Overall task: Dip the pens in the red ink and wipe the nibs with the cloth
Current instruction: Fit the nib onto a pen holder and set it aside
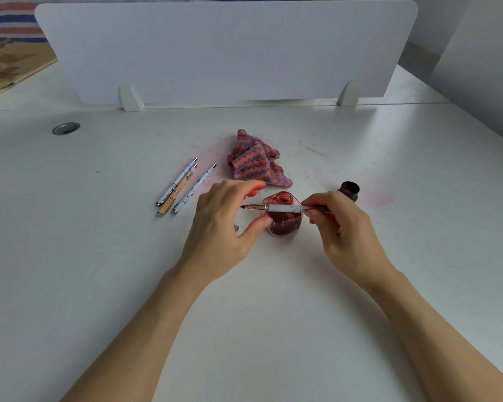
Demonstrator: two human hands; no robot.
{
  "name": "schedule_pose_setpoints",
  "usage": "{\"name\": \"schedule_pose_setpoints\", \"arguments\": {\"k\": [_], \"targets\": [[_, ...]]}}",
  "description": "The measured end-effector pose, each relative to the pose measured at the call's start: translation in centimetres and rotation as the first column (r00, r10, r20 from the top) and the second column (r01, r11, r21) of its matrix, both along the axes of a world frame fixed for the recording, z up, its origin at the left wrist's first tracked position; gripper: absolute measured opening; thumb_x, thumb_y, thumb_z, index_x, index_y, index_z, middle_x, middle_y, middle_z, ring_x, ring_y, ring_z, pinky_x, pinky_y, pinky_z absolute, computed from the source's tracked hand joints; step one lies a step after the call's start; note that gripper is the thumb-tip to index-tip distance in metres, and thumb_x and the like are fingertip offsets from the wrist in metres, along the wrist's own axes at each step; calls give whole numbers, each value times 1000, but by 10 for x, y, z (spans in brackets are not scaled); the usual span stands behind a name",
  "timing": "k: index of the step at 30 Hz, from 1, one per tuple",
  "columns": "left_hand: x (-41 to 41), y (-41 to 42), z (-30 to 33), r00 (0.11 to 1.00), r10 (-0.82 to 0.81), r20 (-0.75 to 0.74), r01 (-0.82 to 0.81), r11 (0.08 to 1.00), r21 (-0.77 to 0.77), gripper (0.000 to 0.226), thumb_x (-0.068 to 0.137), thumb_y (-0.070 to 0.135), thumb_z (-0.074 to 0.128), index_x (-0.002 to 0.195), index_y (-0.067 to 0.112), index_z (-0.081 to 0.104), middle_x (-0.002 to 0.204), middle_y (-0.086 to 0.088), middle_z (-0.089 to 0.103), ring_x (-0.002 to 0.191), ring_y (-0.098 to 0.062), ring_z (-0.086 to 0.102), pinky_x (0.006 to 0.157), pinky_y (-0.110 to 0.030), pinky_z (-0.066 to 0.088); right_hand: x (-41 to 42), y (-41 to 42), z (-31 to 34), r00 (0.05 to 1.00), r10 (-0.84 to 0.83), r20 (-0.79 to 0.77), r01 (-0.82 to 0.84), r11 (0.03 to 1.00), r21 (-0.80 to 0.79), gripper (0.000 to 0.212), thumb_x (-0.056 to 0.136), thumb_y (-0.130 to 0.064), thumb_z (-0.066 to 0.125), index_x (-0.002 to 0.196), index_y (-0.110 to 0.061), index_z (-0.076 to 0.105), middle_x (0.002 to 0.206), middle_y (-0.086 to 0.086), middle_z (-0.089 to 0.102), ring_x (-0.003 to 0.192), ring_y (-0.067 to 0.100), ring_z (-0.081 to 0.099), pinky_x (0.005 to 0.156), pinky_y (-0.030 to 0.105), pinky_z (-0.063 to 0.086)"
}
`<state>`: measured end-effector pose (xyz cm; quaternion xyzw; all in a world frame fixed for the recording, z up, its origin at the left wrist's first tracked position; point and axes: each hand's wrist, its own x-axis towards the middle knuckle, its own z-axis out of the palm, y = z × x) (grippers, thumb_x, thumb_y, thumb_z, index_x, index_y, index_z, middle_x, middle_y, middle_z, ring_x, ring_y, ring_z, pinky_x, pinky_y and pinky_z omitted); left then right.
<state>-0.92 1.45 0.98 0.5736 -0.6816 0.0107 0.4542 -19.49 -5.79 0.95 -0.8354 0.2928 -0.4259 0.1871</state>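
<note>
The ink bottle is your anchor here: open-mouthed, red ink inside, sitting on the white desk. Your right hand pinches the pen by its back end, and it lies level across the front of the bottle with the nib pointing left, past the glass. Your left hand curls round the bottle's left side, thumb on the glass, so it looks steadied.

My take: tip the nib down into the mouth before you lower it, go straight in, and keep that bottle pinned so it can't tip over.

The striped cloth is just behind the bottle, handy for the wipe. Three more pens lie to its left, and the black cap sits to its right.
</note>
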Motion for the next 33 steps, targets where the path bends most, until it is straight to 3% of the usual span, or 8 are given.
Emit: {"name": "schedule_pose_setpoints", "arguments": {"k": [4,9,13,17,22,26,30,33], "targets": [[6,-2,-2,998,58,6,-58,998,-23,20,86,29,50,90,12,61,95,3,56,91,-22,55,80,-48,45,0,0,0,1000,7,-5,-7,1000,-4,31,88,-30,39,96,-8,60,81,-7,55,70,19,54,62,32,47],[1,0,-1,1000,-6,-9,6,999,36,28,83,33,52,109,23,50,107,10,51,103,-17,50,88,-39,41,0,0,-1,1000,11,-7,-11,1000,1,30,88,-30,39,97,-9,59,81,-8,54,69,17,52,62,29,45],[5,-2,-3,998,51,36,-51,999,11,19,85,33,51,93,18,59,98,6,54,95,-17,52,81,-43,44,0,0,-2,1000,12,-14,-12,1000,-7,30,89,-30,39,97,-10,60,82,-9,54,71,14,51,62,28,45],[2,2,-1,999,-23,-42,26,997,69,29,80,35,54,106,24,46,105,11,48,97,-8,49,85,-33,41,1,0,-2,1000,16,-23,-17,1000,-9,29,89,-30,39,97,-10,60,81,-10,54,71,13,51,63,28,45],[9,-1,-3,999,31,29,-33,998,57,25,86,35,50,89,13,61,90,5,58,88,-17,54,77,-46,46,1,0,-3,1000,21,-22,-21,1000,-16,28,89,-29,40,97,-10,60,82,-9,53,71,8,48,63,25,42],[7,2,-2,998,7,-69,1,993,115,28,80,42,52,102,25,48,101,11,52,91,-12,52,82,-30,43,2,0,-4,1000,18,-20,-18,1000,-11,29,89,-29,40,97,-9,60,82,-10,53,72,6,46,64,24,42],[9,0,-1,999,37,20,-38,998,52,30,87,37,47,87,12,63,87,6,58,83,-13,52,75,-44,47,0,0,-3,1000,22,-13,-22,1000,-8,29,89,-28,40,97,-9,60,83,-10,53,72,5,46,64,24,42],[9,2,-3,999,40,-29,-38,996,82,26,81,38,53,92,14,57,87,8,58,81,-13,54,76,-41,45,1,0,-3,999,26,-24,-27,1000,-15,29,89,-28,40,98,-9,60,83,-11,52,73,5,46,64,23,42]]}}
